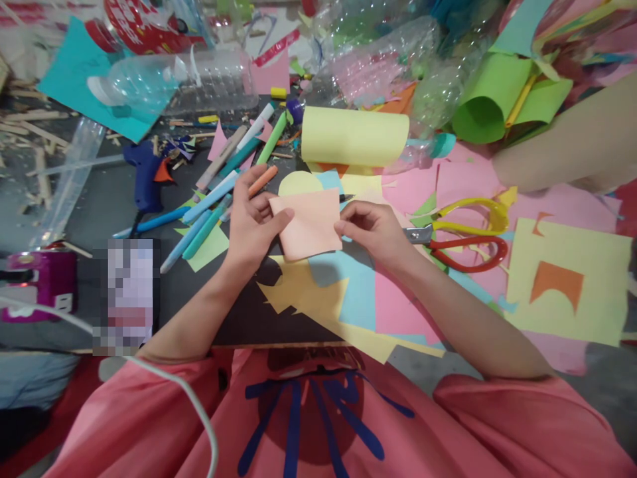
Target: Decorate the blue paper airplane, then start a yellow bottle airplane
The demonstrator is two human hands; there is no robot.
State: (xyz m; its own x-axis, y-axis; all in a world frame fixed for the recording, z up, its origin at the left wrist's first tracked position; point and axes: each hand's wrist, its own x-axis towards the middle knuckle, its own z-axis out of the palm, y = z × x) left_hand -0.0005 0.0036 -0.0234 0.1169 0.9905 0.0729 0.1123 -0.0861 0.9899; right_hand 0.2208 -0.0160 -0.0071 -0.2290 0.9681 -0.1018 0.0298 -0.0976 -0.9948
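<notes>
Between my two hands is a small piece of pale peach paper (pixel 313 224), raised above the table. My left hand (pixel 253 222) grips its left edge, thumb on the front face and other fingers around behind. At the right edge, my right hand (pixel 371 226) pinches the paper between thumb and forefinger. Behind it show a round yellow paper piece (pixel 298 183) and the dark tip of a pen or marker (pixel 347 198). Scissors (pixel 462 232) with one yellow and one red handle lie just right of my right hand, their blades partly hidden.
Several markers (pixel 213 199) lie left of my hands, near a blue glue gun (pixel 143 176) and a phone (pixel 132 285). A rolled yellow paper tube (pixel 354 136) lies beyond. Clear plastic bottles (pixel 179 81) fill the back. Another person's arm (pixel 567 143) reaches in at right, over coloured paper scraps.
</notes>
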